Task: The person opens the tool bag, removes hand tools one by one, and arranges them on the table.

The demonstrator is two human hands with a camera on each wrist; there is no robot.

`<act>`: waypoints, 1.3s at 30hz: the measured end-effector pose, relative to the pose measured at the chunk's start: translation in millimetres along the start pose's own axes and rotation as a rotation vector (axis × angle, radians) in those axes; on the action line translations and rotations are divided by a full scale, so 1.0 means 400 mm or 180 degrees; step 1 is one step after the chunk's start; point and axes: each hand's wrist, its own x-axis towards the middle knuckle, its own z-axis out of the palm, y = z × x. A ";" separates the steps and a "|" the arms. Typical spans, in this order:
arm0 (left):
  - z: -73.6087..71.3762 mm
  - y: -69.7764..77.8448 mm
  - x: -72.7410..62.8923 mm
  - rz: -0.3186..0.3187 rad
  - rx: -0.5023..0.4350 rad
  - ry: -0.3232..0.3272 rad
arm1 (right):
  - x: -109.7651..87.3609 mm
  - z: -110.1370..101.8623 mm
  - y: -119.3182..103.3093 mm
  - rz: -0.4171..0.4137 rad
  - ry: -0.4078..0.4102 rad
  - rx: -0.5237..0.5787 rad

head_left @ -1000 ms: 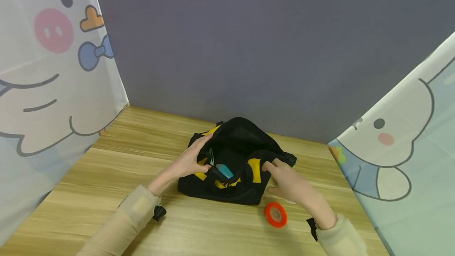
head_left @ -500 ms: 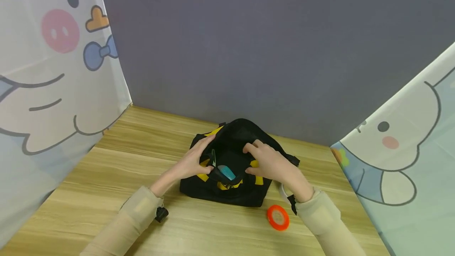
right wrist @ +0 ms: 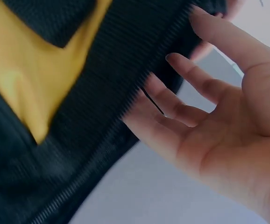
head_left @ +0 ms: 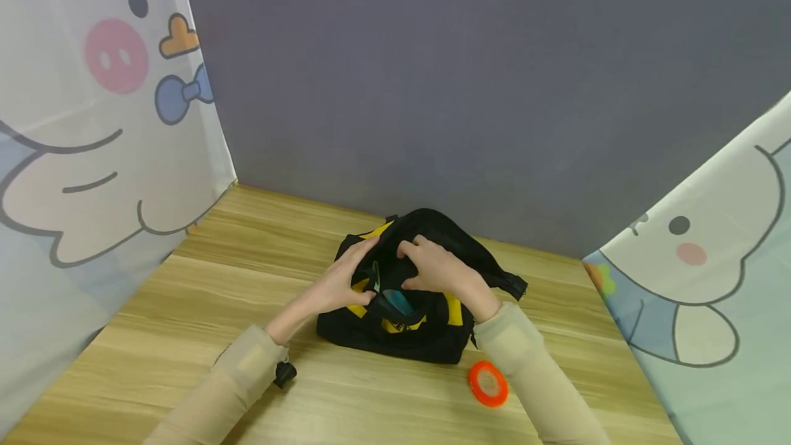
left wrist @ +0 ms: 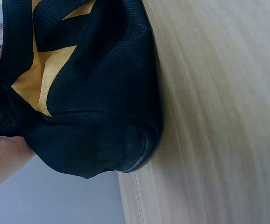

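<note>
A black tool bag (head_left: 395, 347) with yellow patches stands on the table, its zippered mouth gaping. At the left side of the mouth my left hand (head_left: 340, 287) grips the rim, thumb in front and fingers behind; the left wrist view shows this hand (left wrist: 2, 154) holding the dark fabric. My right hand (head_left: 435, 268) reaches over the mouth with fingers loosely bent and nothing in them. In the right wrist view its fingers (right wrist: 172, 102) pass behind the zipper edge (right wrist: 139, 84). Inside the bag, below the right thumb, lies a teal object (head_left: 398, 301), partly hidden.
An orange-red ring-shaped roll (head_left: 488, 384) lies on the wooden table (head_left: 371, 404) in front of the bag, beside my right sleeve (head_left: 525, 356). A grey backdrop (head_left: 432, 88) rises behind the bag. Printed cloth panels (head_left: 698, 294) flank the table.
My right hand has moved left from the bag's right front edge to over its open mouth. My left hand keeps its hold on the rim. A white ring beside the bag is now hidden.
</note>
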 end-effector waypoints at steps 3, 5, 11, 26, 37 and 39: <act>0.003 -0.001 0.001 0.0016 0.0019 0.0006 | 0.023 0.017 0.000 0.0032 -0.0119 -0.0001; 0.004 -0.002 0.002 0.0019 0.0014 0.0013 | 0.040 0.029 0.001 0.0062 -0.0187 -0.0011; 0.005 -0.003 0.000 -0.0006 0.0040 0.0007 | 0.092 0.065 -0.001 0.0208 -0.0465 -0.0119; 0.005 0.001 0.002 -0.0010 0.0065 0.0023 | 0.141 0.140 -0.002 0.0506 -0.0996 -0.0294; 0.006 0.003 0.002 0.0037 0.0084 0.0055 | 0.137 0.162 -0.003 0.0714 -0.1259 -0.0136; 0.007 0.002 0.002 0.0039 0.0090 0.0061 | 0.138 0.167 -0.001 0.0744 -0.1314 -0.0141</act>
